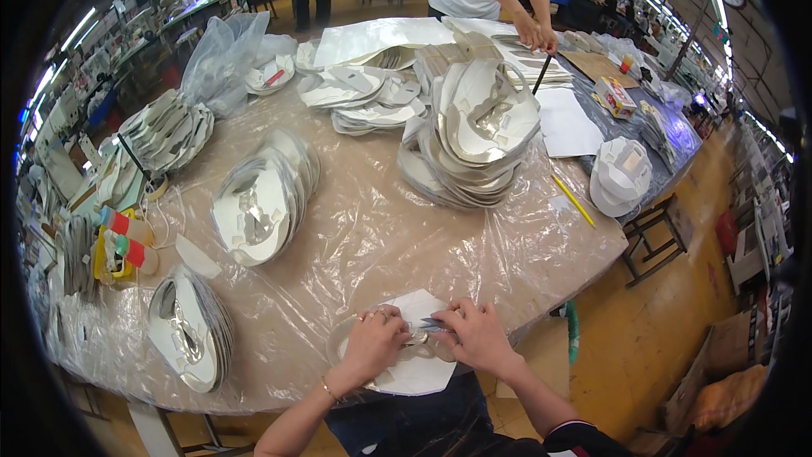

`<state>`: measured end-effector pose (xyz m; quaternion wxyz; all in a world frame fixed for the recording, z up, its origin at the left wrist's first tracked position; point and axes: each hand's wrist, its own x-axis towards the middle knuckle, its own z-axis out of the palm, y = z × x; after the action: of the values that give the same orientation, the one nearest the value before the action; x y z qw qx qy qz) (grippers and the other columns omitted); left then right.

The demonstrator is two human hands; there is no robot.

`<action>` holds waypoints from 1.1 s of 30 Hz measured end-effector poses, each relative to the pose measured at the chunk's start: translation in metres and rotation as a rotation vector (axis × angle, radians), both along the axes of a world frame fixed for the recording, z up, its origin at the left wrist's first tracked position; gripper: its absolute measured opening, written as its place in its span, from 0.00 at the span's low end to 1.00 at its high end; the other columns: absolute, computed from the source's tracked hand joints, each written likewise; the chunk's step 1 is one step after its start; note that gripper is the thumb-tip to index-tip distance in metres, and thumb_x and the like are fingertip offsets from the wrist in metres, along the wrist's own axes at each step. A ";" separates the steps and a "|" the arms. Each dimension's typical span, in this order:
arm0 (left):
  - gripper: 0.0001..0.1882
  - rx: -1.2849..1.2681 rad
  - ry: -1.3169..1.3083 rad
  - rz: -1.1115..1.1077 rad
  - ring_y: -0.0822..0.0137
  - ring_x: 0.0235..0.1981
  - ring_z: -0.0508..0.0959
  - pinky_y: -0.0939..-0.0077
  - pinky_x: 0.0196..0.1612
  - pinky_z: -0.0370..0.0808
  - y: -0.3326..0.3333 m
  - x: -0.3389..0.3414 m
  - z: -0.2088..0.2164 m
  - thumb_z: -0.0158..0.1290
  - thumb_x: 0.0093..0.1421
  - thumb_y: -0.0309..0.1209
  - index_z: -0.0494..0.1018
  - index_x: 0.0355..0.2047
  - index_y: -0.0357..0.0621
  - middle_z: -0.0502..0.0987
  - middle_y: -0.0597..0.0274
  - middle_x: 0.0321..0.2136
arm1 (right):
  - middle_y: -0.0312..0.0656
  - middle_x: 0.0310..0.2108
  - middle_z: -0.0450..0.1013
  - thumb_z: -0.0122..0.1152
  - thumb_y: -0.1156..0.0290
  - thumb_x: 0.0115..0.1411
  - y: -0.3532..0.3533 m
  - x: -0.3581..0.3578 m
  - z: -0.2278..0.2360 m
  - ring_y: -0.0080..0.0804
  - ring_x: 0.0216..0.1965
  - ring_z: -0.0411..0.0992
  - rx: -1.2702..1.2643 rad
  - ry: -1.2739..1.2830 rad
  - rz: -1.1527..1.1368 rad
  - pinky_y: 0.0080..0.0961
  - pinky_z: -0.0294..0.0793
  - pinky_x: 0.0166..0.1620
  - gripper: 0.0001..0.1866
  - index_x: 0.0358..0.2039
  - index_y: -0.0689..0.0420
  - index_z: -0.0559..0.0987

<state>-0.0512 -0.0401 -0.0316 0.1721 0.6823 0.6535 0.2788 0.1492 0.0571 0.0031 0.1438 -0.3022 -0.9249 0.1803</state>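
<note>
At the table's near edge lies a white panel [408, 377] with angular corners, a greyish translucent layer showing around its left side. My left hand [376, 340] is closed, its fingertips pressed down on the middle of this panel. From the other side my right hand [475, 336] pinches a small grey-blue pointed piece [431, 324] just above the panel, close to the left fingertips. Its exact kind cannot be made out. Beneath the fingers, a shiny pale patch partly shows; the rest is covered by my hands.
Stacks of similar white panels stand at the left [186, 334], left of centre [262, 203] and far centre [482, 135]. A yellow pencil-like stick [575, 201] lies at right. Red-banded bottles [135, 254] stand far left. Across the plastic-covered table [355, 237], another person's hands [537, 34] hold a black stick.
</note>
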 end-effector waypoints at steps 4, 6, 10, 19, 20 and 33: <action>0.07 -0.009 -0.025 0.015 0.56 0.45 0.72 0.59 0.50 0.64 0.001 0.001 0.001 0.58 0.54 0.33 0.75 0.32 0.46 0.74 0.59 0.39 | 0.36 0.39 0.70 0.63 0.58 0.56 -0.012 0.004 0.001 0.30 0.35 0.71 0.057 -0.052 0.030 0.34 0.59 0.41 0.15 0.43 0.47 0.78; 0.06 0.043 -0.093 0.025 0.55 0.41 0.73 0.60 0.47 0.64 0.001 0.001 0.000 0.59 0.54 0.32 0.75 0.30 0.45 0.74 0.59 0.37 | 0.34 0.38 0.70 0.62 0.58 0.57 -0.016 0.000 -0.003 0.29 0.34 0.71 0.066 -0.037 0.059 0.34 0.59 0.41 0.14 0.42 0.47 0.78; 0.06 0.052 -0.087 0.017 0.55 0.42 0.72 0.60 0.48 0.63 0.001 0.000 0.001 0.59 0.54 0.32 0.75 0.30 0.45 0.73 0.59 0.38 | 0.31 0.35 0.71 0.61 0.57 0.58 -0.013 -0.004 -0.011 0.27 0.33 0.70 0.026 0.015 0.061 0.34 0.59 0.41 0.13 0.42 0.46 0.78; 0.07 -0.024 -0.101 0.007 0.56 0.47 0.71 0.58 0.51 0.61 0.000 0.001 0.005 0.57 0.56 0.33 0.75 0.33 0.45 0.73 0.59 0.39 | 0.27 0.33 0.72 0.65 0.56 0.55 -0.018 -0.006 -0.015 0.21 0.34 0.70 0.153 0.021 0.077 0.31 0.58 0.41 0.14 0.42 0.43 0.80; 0.07 -0.030 -0.108 0.003 0.56 0.46 0.71 0.58 0.51 0.61 0.000 0.000 0.006 0.57 0.56 0.33 0.75 0.33 0.45 0.73 0.59 0.39 | 0.27 0.33 0.71 0.64 0.56 0.55 -0.018 -0.007 -0.015 0.21 0.34 0.70 0.146 0.016 0.069 0.31 0.58 0.41 0.14 0.41 0.43 0.80; 0.07 0.049 -0.136 -0.012 0.55 0.45 0.70 0.59 0.50 0.61 -0.002 -0.001 0.000 0.56 0.57 0.32 0.74 0.33 0.45 0.73 0.58 0.39 | 0.28 0.32 0.71 0.65 0.57 0.55 -0.017 -0.007 -0.021 0.22 0.31 0.70 0.099 0.053 0.069 0.32 0.58 0.42 0.13 0.40 0.44 0.81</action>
<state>-0.0523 -0.0422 -0.0312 0.2012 0.6698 0.6290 0.3395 0.1421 0.0406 -0.0184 0.1767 -0.2577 -0.9385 0.1472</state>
